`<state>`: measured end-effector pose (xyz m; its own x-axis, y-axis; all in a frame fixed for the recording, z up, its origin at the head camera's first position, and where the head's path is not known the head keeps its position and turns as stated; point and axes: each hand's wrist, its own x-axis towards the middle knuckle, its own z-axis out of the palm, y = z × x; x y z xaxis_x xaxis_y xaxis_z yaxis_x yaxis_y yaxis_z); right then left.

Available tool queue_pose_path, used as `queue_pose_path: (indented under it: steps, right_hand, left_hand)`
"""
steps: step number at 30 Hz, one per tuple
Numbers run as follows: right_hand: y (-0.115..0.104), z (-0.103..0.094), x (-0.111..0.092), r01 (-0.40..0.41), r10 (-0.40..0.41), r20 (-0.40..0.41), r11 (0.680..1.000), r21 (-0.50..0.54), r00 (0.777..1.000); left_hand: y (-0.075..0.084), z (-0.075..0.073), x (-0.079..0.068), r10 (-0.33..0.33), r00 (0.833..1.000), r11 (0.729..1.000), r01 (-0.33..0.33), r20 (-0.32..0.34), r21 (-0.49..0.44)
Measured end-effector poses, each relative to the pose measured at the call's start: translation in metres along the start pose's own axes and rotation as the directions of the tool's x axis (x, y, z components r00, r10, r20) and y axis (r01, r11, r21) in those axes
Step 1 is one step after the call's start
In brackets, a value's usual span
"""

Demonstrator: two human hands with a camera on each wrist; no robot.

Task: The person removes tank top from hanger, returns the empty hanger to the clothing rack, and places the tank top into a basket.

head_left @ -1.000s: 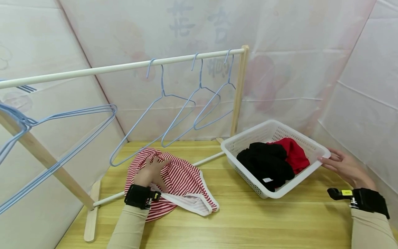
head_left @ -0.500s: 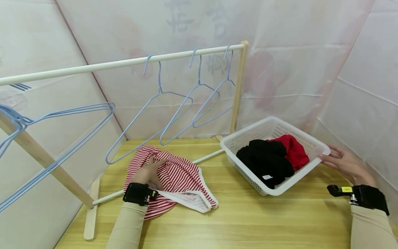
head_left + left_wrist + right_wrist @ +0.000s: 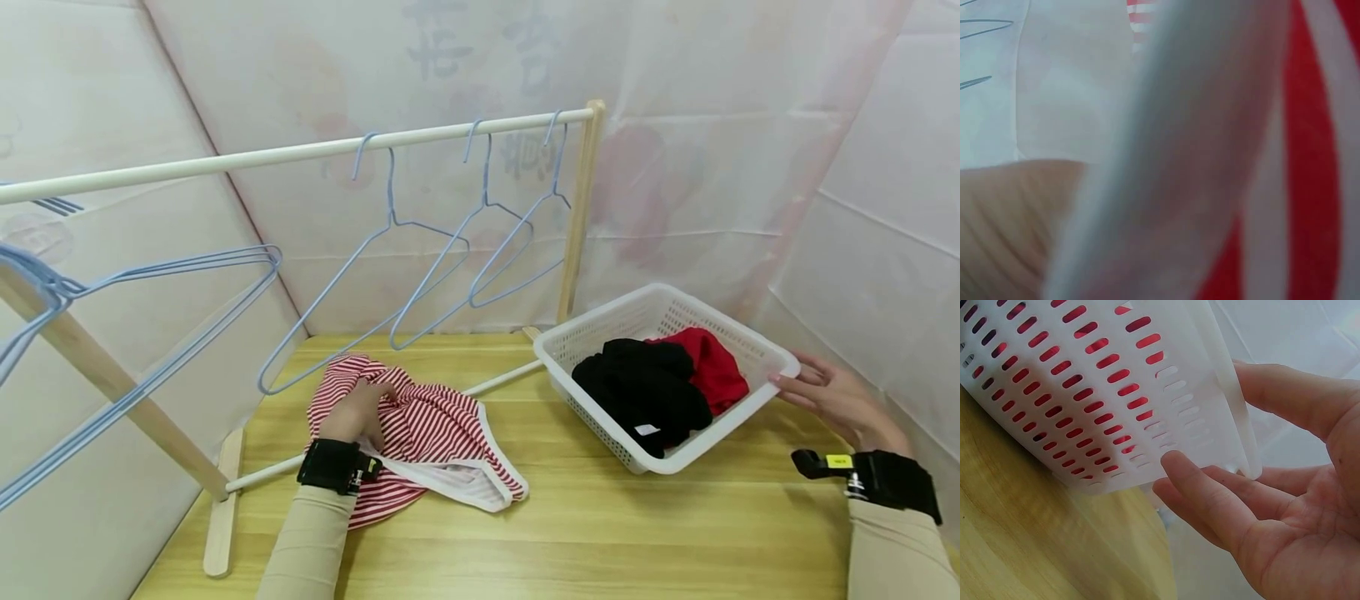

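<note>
A red-and-white striped top [image 3: 442, 425] with white trim lies crumpled on the table. My left hand [image 3: 357, 410] bears down on it, fingers curled into the cloth and partly hidden by the wrist and folds. The left wrist view is mostly filled by blurred striped fabric [image 3: 1313, 156]. At the right stands a white plastic basket [image 3: 592, 329] with a black garment [image 3: 641, 387] and a red garment [image 3: 712, 367] inside. My right hand [image 3: 836, 400] holds the basket's near right corner. In the right wrist view, that hand's thumb [image 3: 1297, 394] is at the rim and its fingers lie beneath it.
A rack with a white rail [image 3: 292, 155] and wooden posts spans the back. Three blue hangers hang apart, one of them a hanger [image 3: 330, 287] above the striped top. More hangers [image 3: 150, 275] bunch at the left. Fabric walls enclose the wooden table [image 3: 570, 533].
The fingers of my left hand have drawn in from a spread pose, bunching into the striped top. My right hand stays at the basket's corner. The view has shifted slightly.
</note>
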<state>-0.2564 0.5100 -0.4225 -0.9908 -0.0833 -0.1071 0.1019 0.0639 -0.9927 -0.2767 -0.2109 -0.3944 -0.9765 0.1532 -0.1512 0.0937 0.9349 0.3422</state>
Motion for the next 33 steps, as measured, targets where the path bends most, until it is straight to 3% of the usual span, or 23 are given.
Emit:
queue_pose_path:
  steps: [4, 11, 19, 25, 33]
  right_hand:
    - [0.004, 0.000, -0.003, -0.002, 0.002, 0.000, 1.000, 0.027, 1.000]
    - [0.005, 0.003, -0.004, -0.010, 0.010, -0.007, 1.000, 0.029, 1.000]
    - [0.003, 0.003, -0.002, -0.002, 0.002, -0.008, 1.000, -0.012, 1.000]
    - [0.002, 0.004, -0.002, -0.007, 0.007, -0.004, 0.999, 0.045, 1.000]
    - [0.000, 0.003, -0.002, 0.000, 0.000, -0.001, 0.998, 0.065, 1.000]
  left_hand:
    - [0.000, 0.001, 0.003, 0.000, 0.999, 1.000, 0.001, -0.039, 0.029]
    - [0.000, -0.002, 0.002, -0.040, 0.996, 0.999, 0.040, -0.075, -0.001]
    - [0.003, -0.010, -0.005, -0.001, 0.985, 1.000, -0.004, -0.170, -0.029]
    - [0.008, -0.016, -0.008, 0.001, 0.976, 0.996, -0.021, -0.217, -0.091]
    - [0.020, -0.030, -0.015, 0.042, 0.947, 0.988, -0.087, -0.319, -0.130]
